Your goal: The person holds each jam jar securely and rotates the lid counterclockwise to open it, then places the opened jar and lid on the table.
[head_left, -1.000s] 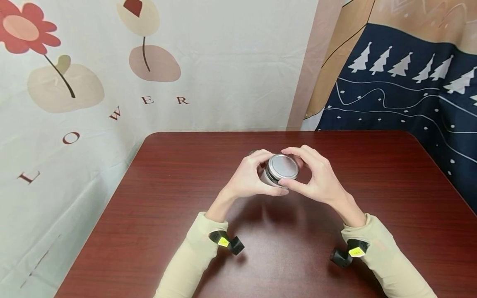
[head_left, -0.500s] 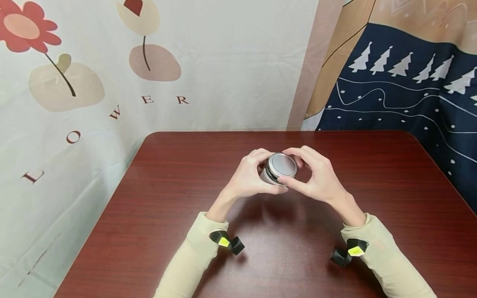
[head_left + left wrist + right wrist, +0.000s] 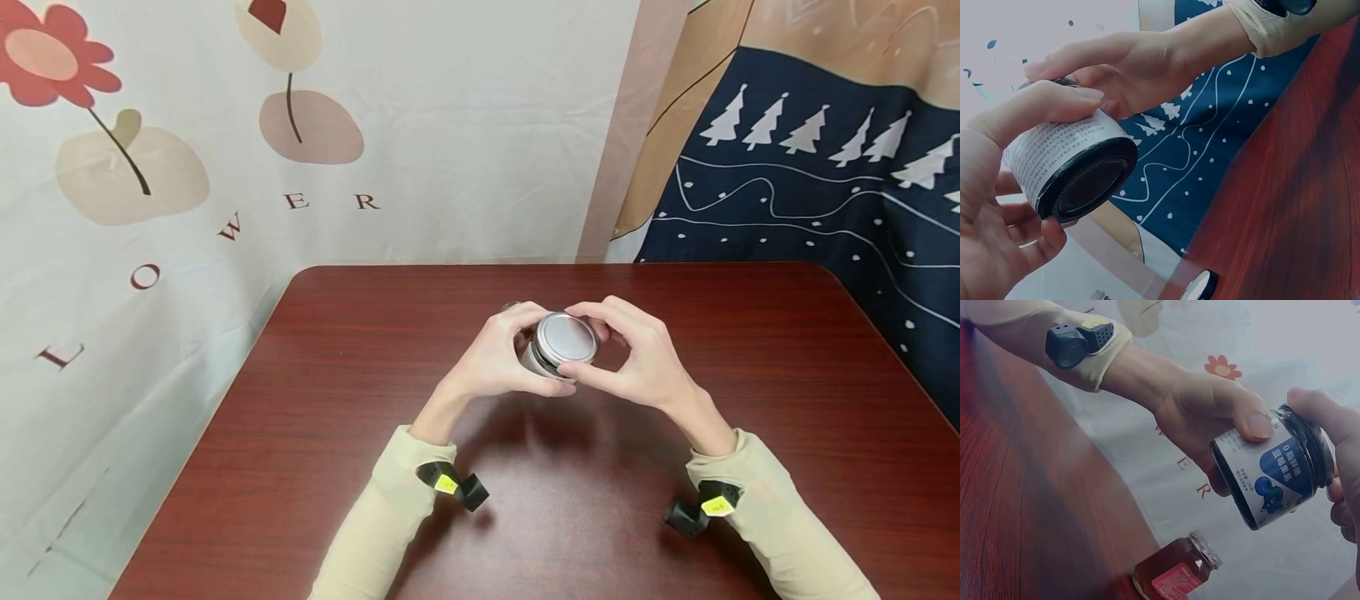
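Note:
A blueberry jam jar (image 3: 1272, 475) with a white and blue label is held in the air, tilted, between both hands. My left hand (image 3: 498, 354) grips its body, thumb on the near side and fingers round the far side. At the jar's top, my right hand (image 3: 641, 350) holds the silver lid (image 3: 567, 337) by its rim between thumb and fingers. In the left wrist view the jar's dark base (image 3: 1091, 181) faces the camera. Whether the lid is loose cannot be seen.
A second jar (image 3: 1175, 569), amber-brown with a red label, stands on the red-brown table (image 3: 337, 417) behind my left hand, mostly hidden in the head view. A round dark-rimmed object (image 3: 1200, 286) shows low in the left wrist view. Printed cloths (image 3: 480, 125) hang behind the table.
Both hands and the jar have shifted only slightly, a little lower than half a second ago. Their hold on the jar and lid looks the same.

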`<state>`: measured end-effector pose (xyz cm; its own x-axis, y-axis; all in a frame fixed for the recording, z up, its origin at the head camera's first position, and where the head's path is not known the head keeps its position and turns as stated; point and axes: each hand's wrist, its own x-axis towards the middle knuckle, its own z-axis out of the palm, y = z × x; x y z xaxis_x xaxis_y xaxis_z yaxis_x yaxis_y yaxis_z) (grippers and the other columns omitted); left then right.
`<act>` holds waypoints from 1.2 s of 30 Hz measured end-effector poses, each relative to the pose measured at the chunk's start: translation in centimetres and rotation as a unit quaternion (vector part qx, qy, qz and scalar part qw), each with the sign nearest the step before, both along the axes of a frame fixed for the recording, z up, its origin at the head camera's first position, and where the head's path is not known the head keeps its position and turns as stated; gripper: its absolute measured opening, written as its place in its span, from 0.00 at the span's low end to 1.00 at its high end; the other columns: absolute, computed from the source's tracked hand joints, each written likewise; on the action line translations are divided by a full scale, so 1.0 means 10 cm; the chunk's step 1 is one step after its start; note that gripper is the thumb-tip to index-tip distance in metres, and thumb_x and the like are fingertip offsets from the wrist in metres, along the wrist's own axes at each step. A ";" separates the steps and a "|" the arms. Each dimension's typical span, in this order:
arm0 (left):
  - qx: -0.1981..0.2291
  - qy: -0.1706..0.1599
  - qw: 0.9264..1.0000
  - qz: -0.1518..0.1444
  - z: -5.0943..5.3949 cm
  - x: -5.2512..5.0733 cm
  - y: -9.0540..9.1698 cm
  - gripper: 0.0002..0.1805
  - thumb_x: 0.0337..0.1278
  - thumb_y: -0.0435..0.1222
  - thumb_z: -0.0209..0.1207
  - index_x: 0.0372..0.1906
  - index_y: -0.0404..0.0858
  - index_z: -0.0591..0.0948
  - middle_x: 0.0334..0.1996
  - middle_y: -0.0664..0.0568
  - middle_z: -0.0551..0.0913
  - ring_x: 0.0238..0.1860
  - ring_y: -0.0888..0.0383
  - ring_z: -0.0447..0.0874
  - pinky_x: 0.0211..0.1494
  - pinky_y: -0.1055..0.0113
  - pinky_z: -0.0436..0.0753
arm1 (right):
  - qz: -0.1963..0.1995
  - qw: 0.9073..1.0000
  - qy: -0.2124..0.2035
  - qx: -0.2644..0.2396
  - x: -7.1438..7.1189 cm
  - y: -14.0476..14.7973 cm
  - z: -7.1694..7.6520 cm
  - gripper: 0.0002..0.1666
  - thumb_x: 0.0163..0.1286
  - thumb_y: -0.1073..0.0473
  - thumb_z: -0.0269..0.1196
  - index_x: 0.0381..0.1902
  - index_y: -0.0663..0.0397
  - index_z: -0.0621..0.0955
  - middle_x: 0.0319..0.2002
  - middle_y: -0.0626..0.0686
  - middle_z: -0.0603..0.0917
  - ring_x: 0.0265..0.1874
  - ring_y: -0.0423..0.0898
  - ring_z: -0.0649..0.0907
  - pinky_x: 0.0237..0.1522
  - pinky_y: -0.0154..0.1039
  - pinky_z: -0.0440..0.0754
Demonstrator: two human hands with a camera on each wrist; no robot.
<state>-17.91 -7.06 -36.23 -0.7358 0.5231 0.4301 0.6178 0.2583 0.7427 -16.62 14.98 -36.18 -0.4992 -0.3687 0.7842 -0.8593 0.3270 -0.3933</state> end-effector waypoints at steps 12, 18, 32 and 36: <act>0.022 -0.030 0.998 -0.043 0.02 0.00 -0.03 0.34 0.28 0.38 0.83 0.51 0.42 0.84 0.42 0.60 0.82 0.42 0.60 0.76 0.37 0.65 0.78 | 0.024 1.000 -0.002 0.002 0.01 0.02 0.02 0.36 0.62 0.34 0.69 0.53 0.58 0.83 0.29 0.47 0.73 0.31 0.41 0.71 0.30 0.30 0.65; 0.035 -0.047 0.996 -0.074 0.02 -0.01 -0.04 0.34 0.30 0.37 0.83 0.51 0.41 0.84 0.43 0.58 0.83 0.45 0.59 0.78 0.41 0.65 0.81 | 0.033 0.999 -0.001 0.005 0.00 0.02 0.01 0.37 0.62 0.33 0.68 0.52 0.60 0.83 0.28 0.48 0.72 0.32 0.41 0.71 0.32 0.30 0.65; 0.053 -0.081 0.986 -0.133 0.01 -0.03 -0.06 0.32 0.30 0.31 0.82 0.51 0.40 0.83 0.43 0.55 0.83 0.45 0.57 0.81 0.48 0.60 0.83 | 0.061 0.998 -0.002 0.005 0.12 -0.05 0.18 0.37 0.65 0.34 0.66 0.49 0.65 0.83 0.28 0.49 0.72 0.31 0.44 0.71 0.36 0.28 0.67; 0.054 -0.090 0.984 -0.145 0.02 -0.02 -0.06 0.32 0.30 0.31 0.82 0.50 0.39 0.83 0.43 0.54 0.83 0.45 0.56 0.82 0.50 0.59 0.83 | 0.064 0.998 -0.001 0.008 0.10 -0.04 0.14 0.37 0.65 0.34 0.67 0.50 0.64 0.83 0.28 0.48 0.73 0.32 0.43 0.72 0.37 0.29 0.68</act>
<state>-18.13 -7.69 -36.04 -0.6325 0.6800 0.3709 0.5093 0.0044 0.8606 -15.63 14.59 -34.77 -0.4489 -0.4419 0.7767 -0.8936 0.2198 -0.3914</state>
